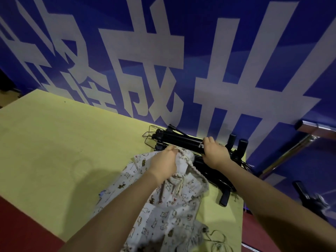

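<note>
1. At one o'clock on the yellow tabletop [54, 142], lying ten-to-four: folded black metal tripod [180, 139].
2. Gripping its tube with the right hand [215, 153], the nearer one.
3. Pinching the mouth of the white cartoon-print drawstring cloth bag [163, 215] with the left hand [166, 161], just beside at nine o'clock.

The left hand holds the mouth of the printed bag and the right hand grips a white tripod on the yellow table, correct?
No. The head view shows a black tripod, not white, gripped by the right hand on the yellow table; the left hand holds the printed bag by its mouth.
</note>
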### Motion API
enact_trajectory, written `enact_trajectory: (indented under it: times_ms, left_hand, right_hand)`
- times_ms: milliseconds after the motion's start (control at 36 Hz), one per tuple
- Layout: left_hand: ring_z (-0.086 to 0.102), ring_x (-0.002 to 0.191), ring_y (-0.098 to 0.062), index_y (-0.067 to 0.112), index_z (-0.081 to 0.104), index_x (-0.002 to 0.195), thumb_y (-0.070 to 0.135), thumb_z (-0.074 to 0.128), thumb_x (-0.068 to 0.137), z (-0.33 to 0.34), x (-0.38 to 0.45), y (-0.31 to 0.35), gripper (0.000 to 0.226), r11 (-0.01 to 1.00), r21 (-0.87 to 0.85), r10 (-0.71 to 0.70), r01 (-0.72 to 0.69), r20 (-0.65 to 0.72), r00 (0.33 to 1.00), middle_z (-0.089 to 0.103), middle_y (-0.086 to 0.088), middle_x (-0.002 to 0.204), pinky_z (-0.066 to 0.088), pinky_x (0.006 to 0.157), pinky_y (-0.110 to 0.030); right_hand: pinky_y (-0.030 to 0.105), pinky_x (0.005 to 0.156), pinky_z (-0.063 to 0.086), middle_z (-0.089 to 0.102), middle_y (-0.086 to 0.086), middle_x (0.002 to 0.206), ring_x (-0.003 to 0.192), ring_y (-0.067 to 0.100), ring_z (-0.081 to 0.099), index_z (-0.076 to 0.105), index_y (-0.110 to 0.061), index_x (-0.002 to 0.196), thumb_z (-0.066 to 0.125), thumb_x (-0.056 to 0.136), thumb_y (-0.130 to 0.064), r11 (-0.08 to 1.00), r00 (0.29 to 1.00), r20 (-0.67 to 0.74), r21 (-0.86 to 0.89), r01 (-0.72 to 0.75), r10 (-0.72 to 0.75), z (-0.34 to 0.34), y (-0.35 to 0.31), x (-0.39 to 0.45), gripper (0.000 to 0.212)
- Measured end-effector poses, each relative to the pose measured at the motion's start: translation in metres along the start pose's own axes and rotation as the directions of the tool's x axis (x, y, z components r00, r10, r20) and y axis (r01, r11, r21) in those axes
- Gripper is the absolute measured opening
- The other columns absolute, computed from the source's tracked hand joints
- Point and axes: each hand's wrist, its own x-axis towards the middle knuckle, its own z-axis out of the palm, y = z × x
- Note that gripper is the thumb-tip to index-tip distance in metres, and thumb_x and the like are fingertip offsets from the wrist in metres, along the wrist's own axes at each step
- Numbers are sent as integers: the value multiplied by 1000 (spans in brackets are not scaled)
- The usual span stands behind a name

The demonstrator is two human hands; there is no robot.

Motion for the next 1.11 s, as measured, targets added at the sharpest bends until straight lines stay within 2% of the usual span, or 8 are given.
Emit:
enact_trajectory:
  times_ms: [222,389,528,639,722,806,917,1111]
  left_hand:
    - [53,115,-27,10,40,140,-5,42,86,-12,-19,5,56,1000,-16,-8,7,-42,999,31,1,148,53,81,-41]
    - [55,110,-26,12,36,143,-5,42,85,-24,-37,9,60,999,-43,-6,1,-118,993,32,1,145,53,76,-40]
    - [55,106,-25,16,29,147,-4,42,86,-31,-51,9,66,995,-96,-21,3,-183,983,25,7,150,50,69,-38]
    - [51,119,-24,13,27,148,-3,43,86,-36,-64,8,66,990,-144,-14,-11,-171,985,22,5,153,51,86,-42]
    - [47,125,-24,10,25,149,-4,44,86,-37,-71,7,66,982,-189,-13,-20,-172,985,22,1,153,48,94,-38]
    - [33,137,-23,7,24,149,-4,46,86,-38,-78,4,67,967,-253,-14,-35,-189,982,20,-3,155,35,109,-32]
    - [31,139,-23,6,25,148,-2,49,87,-44,-83,-2,66,956,-289,-18,-42,-202,979,20,-5,155,29,108,-27]
    - [16,145,-21,7,17,150,-6,52,85,-54,-82,-5,75,943,-324,17,-72,-168,986,13,-6,158,19,114,-25]
  right_hand:
    - [37,61,45,52,6,112,87,32,61,32,-19,121,63,81,-22,992,995,-87,122,-41,52,-36,-10,-29,51]
    - [37,69,43,60,8,103,86,31,57,39,-15,111,59,82,-30,960,974,-144,246,-136,175,-61,-12,-59,38]
    - [38,71,50,59,2,93,88,28,62,43,-20,108,51,83,-66,945,956,-215,298,-133,202,-70,-11,-88,53]
    - [41,74,53,64,5,100,86,27,62,44,-18,113,56,87,-46,954,974,-174,286,-91,145,-71,-17,-104,40]
    - [39,70,53,62,6,107,87,27,61,37,-21,123,58,85,-32,940,979,-164,336,-57,117,-70,-22,-117,45]
    - [37,68,51,60,4,101,82,28,59,35,-22,124,57,87,-32,916,972,-188,398,-55,140,-67,-22,-135,44]
    - [31,55,44,57,-1,88,70,22,56,39,-24,114,56,87,-30,892,972,-215,452,8,100,-61,-16,-152,33]
    - [36,66,51,66,1,94,82,26,62,40,-31,123,53,85,-39,972,991,-126,223,73,-45,-46,-16,-169,41]
